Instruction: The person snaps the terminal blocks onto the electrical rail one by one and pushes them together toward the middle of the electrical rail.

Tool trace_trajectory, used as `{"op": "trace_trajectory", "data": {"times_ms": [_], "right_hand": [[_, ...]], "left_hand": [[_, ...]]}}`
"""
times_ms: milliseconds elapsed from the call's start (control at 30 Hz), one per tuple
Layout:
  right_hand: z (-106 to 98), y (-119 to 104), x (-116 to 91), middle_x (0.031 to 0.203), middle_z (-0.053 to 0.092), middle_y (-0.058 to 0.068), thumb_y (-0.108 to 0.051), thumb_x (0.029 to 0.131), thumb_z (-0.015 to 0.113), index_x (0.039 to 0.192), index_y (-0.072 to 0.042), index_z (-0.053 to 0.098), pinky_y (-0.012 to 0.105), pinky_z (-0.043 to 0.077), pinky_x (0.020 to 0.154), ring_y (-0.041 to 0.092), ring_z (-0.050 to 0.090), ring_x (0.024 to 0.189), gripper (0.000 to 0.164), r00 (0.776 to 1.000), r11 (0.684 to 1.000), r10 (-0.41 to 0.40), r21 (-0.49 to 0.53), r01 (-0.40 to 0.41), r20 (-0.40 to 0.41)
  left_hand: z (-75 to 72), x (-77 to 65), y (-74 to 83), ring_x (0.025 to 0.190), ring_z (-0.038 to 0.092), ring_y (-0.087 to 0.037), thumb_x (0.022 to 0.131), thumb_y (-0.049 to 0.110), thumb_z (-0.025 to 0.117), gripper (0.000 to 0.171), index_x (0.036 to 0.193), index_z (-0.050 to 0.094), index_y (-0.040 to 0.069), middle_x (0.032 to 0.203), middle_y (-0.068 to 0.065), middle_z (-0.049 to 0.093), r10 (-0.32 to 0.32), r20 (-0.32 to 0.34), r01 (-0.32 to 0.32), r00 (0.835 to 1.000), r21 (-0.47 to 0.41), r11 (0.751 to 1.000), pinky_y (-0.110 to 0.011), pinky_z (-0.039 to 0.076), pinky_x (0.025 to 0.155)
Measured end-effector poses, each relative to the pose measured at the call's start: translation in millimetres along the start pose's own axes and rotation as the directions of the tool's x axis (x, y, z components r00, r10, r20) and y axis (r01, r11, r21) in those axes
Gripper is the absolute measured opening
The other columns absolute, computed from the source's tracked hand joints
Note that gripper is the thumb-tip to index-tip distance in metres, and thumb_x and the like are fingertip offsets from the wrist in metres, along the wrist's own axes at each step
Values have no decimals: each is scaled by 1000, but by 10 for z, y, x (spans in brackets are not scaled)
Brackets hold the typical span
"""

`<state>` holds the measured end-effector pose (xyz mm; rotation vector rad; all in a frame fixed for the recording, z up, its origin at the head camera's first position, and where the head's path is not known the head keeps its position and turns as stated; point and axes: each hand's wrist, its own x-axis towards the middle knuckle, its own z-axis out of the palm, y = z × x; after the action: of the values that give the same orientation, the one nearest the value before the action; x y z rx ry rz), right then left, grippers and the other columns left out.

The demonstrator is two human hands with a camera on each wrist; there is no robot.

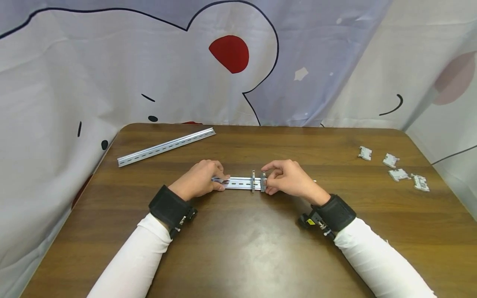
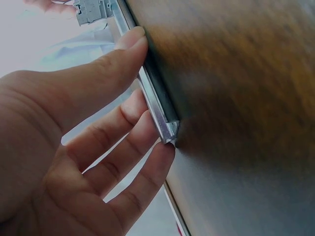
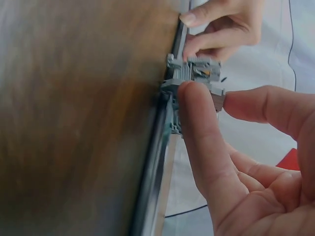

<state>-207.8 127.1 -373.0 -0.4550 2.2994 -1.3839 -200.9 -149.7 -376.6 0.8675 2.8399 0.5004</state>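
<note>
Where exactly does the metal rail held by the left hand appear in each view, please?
Head: rail near the centre, running left to right between the hands.
Left wrist: rail slanting from the top, left of centre, to its end near the middle.
Right wrist: rail running from top, right of centre, down to bottom, left of centre.
Shared landmark: left hand, gripping it.

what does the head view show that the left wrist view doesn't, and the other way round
Only head: a second slotted rail at the back left and four loose grey blocks at the right.
Only left wrist: the palm side of the left hand.
Both: that hand pinching the gripped rail, at least one grey block on it, and the wooden tabletop.
</note>
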Motion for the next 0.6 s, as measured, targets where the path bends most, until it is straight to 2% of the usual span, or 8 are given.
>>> {"op": "trace_trajectory", "data": {"times_ms": [300, 600], "right_hand": [[98, 13, 10, 92, 74, 30, 2, 92, 59, 133, 2, 53, 41, 62, 67, 36, 75, 78, 41, 998, 998, -49, 26, 49, 25], [120, 6, -9, 97, 73, 30, 4, 91, 58, 134, 1, 51, 41, 61, 69, 35, 74, 80, 44, 995, 996, -78, 49, 75, 54]], "left_hand": [[11, 9, -24, 108, 63, -31, 83, 21, 79, 38, 120, 72, 12, 120, -13, 69, -5, 9, 5, 1000, -7, 1000, -42, 52, 90], [1, 18, -12, 108, 64, -30, 83, 20, 79, 40, 121, 71, 11, 119, -13, 69, -8, 12, 8, 1000, -21, 1000, -42, 52, 90]]}}
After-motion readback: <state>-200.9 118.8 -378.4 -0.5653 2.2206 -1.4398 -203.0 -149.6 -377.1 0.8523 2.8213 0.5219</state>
